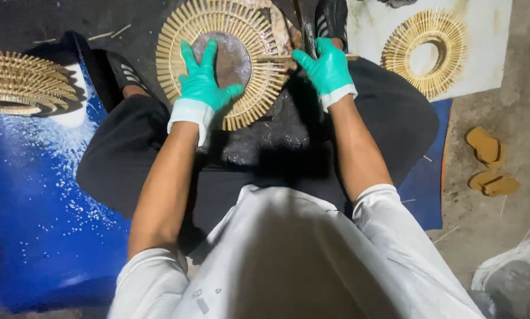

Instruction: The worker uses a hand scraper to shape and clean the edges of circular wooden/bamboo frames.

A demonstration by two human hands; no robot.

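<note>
A round ring of pale wooden sticks (182, 26) set like sun rays lies on the dark floor between my feet, around a grey disc (232, 56) at its centre. My left hand (205, 80), in a green glove, presses flat on the disc and the ring's lower left part. My right hand (327, 68), also gloved green, pinches a single thin stick (352, 57) at the ring's right edge. I sit cross-legged in black trousers (389, 112).
A second stick ring (424, 50) lies on a white sheet (483, 65) at the upper right. A stack of similar rings (23, 82) rests at the left on a blue tarp (41, 212). Yellow sandals (489, 165) lie on the concrete at the right.
</note>
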